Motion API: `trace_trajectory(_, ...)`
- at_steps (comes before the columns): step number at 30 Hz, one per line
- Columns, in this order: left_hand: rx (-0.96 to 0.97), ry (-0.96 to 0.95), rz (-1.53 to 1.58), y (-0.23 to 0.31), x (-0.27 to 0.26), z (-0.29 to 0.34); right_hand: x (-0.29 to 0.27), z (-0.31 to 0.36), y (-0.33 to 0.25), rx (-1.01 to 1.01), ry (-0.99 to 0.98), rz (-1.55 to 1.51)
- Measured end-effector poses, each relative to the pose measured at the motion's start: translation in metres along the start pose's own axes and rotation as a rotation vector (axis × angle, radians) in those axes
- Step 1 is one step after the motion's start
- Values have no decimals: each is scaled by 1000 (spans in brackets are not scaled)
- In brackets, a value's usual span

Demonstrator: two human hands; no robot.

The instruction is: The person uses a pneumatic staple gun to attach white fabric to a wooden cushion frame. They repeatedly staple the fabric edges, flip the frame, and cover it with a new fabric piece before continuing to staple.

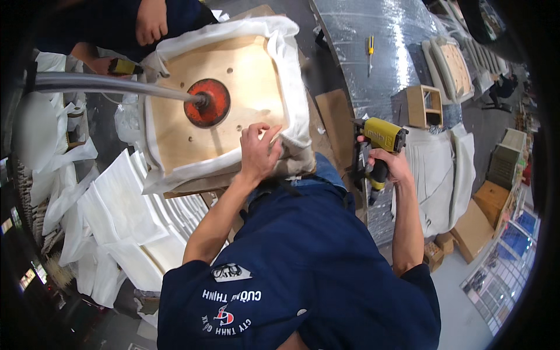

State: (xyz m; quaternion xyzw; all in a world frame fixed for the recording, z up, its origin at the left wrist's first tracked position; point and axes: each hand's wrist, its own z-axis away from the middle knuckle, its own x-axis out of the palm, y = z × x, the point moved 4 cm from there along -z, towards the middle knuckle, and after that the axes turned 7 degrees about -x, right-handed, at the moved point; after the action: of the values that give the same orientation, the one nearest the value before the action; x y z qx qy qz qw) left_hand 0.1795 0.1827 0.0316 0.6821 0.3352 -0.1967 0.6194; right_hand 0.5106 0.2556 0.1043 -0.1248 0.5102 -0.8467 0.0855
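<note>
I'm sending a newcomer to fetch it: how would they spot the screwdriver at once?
Find the large table covered in shiny clear plastic, on the right. Beyond the yellow and black nail gun in the right hand lies the yellow-handled screwdriver. Unlike the boxy pale wooden case nearby, it is slim, its shaft pointing roughly toward the nail gun.

Here's pale blond wood on the panel (254,87), white on the padding (296,79) along its edges, bold red on the disc (220,111), yellow and black on the staple gun (381,134), more yellow on the screwdriver handle (371,44) toward the left edge of the grey table (349,35), and navy across the shirt (274,251)!
</note>
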Motion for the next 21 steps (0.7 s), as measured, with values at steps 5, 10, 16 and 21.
trace_trajectory(5, -163, -108, 378, 81, 15, -28, -28, -41, 7, 87, -255, -546)
trace_trajectory(10, -435, -427, 606, 93, 69, -33, -29, -72, 7, 135, -504, -666)
trace_trajectory(16, -654, -915, 1048, 114, 124, -26, -35, -75, 5, 141, -617, -861)
trace_trajectory(21, -553, -884, 1169, 155, 114, -40, -30, -69, -22, -65, -675, -1036)
